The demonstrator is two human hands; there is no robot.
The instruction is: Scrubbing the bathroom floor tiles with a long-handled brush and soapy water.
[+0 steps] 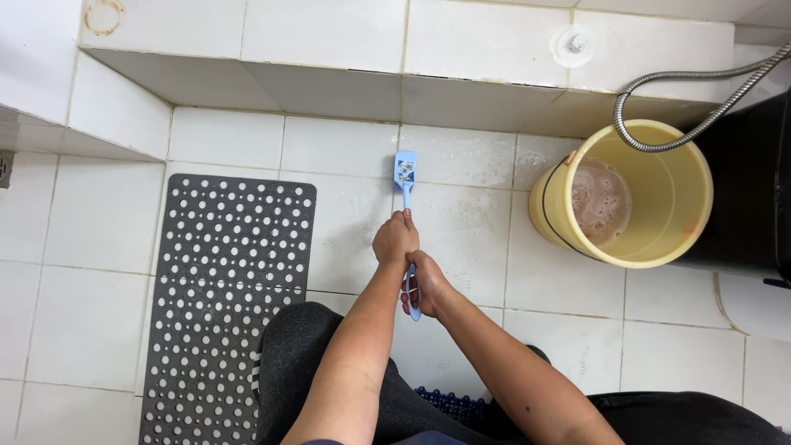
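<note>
Scrub brush (406, 185), blue plastic with a long handle, lies mid-frame, head down on the wet white tile floor (346, 148). Left hand (395, 239) wraps the mid-handle, right hand (424, 284) clamps the looped end. It looks light, stiff, probably slippery; this two-handed grip suits it. Yellow bucket (659, 247) sits right.

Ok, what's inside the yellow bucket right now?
The yellow bucket holds murky brownish water with foam, filling only the bottom. A metal hose loops over its rim. Anything beneath the cloudy water is hidden.
</note>
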